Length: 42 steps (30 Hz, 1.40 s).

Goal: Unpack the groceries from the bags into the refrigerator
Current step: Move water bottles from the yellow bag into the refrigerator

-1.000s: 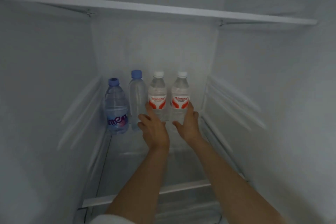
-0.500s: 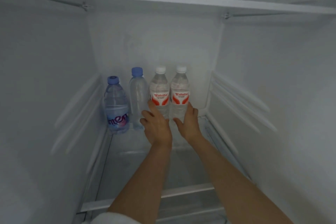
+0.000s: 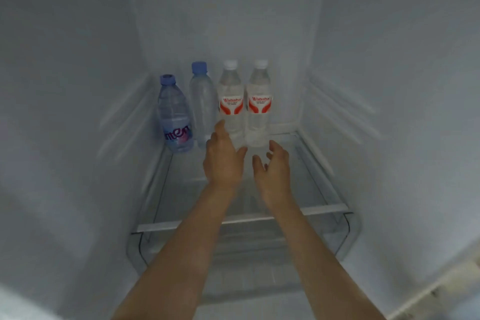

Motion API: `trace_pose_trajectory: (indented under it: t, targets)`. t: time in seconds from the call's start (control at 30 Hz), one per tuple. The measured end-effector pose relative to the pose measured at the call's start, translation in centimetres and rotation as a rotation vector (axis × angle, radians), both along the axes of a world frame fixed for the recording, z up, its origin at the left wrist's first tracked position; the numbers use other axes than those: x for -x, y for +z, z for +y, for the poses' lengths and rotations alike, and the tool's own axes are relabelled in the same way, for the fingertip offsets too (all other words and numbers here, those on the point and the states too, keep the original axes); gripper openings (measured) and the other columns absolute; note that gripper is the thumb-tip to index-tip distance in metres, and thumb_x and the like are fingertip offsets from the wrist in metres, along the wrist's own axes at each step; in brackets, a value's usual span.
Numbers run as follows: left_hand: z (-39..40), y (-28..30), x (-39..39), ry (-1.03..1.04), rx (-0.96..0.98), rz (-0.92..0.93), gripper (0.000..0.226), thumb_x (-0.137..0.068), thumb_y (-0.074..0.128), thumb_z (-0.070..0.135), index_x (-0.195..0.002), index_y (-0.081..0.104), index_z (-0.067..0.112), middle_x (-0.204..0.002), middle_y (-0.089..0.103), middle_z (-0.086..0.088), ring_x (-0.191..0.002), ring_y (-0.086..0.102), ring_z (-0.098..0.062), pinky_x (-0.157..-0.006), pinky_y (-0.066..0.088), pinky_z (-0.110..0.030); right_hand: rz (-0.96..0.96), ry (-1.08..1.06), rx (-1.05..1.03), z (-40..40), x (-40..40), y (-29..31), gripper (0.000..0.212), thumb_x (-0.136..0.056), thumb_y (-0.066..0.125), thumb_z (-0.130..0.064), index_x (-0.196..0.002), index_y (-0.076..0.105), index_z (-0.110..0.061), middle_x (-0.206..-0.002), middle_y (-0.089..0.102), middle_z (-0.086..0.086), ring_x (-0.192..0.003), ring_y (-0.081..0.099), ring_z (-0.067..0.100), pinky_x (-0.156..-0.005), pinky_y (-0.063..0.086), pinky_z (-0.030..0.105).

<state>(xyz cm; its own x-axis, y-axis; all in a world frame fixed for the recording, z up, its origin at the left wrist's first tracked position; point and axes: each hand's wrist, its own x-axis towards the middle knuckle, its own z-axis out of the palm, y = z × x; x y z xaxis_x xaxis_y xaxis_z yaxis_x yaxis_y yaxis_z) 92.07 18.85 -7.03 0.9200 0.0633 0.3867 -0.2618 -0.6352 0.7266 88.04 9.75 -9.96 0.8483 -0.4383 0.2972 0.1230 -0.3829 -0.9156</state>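
Four water bottles stand in a row at the back of the refrigerator shelf (image 3: pixel 322 209). I have just let go of the two white-capped bottles (image 3: pixel 231 101); my left hand (image 3: pixel 223 161) and right hand (image 3: pixel 274 169) draw back, fingers loose, holding nothing. This pair is stowed.

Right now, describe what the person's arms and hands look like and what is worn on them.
Both forearms are bare up to the frame's lower edge; no sleeve shows. The left hand and right hand wear no gloves, and no rings, watch or bracelet can be seen. The picture is dim and slightly blurred, so finer marks cannot be made out.
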Motion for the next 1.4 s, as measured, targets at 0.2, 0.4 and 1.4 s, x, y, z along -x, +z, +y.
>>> trace_pose_trajectory:
  t: [0.2,0.4,1.4]
  targets:
    - [2.8,-0.8,7.1,-0.090,0.082,-0.147,0.029,-0.092,0.062,0.016,-0.120,0.059,0.008,-0.107,0.068,-0.006,-0.101,0.062,-0.021,-0.084,0.054,-0.043,-0.111,0.015,0.124,1.4,7.3,-0.6,0.050,-0.095,0.054,-0.018,-0.141,0.037,-0.009,-0.138,0.039,0.005,-0.124,0.045,0.014,-0.105,0.041,0.032]
    - [6.1,-3.1,17.3,-0.189,0.161,-0.095,0.022,-0.094,0.059,0.020,-0.116,0.062,0.017,-0.104,0.068,0.003,-0.097,0.065,-0.013,-0.087,0.055,-0.037,-0.147,0.019,0.223,2.0,16.5,-1.8,0.045,-0.095,0.052,-0.020,-0.137,0.042,-0.008,-0.124,0.047,0.000,-0.117,0.052,0.015,-0.101,0.046,0.033]
    - [11.9,-20.4,63.4,-0.839,-0.244,0.573,0.016,-0.095,0.056,0.024,-0.109,0.062,0.029,-0.097,0.070,0.011,-0.088,0.059,0.002,-0.077,0.045,-0.007,0.573,-0.261,0.136,10.5,72.4,-18.1,0.037,-0.096,0.050,-0.028,-0.133,0.047,-0.021,-0.129,0.056,-0.004,-0.116,0.055,0.011,-0.099,0.047,0.038]
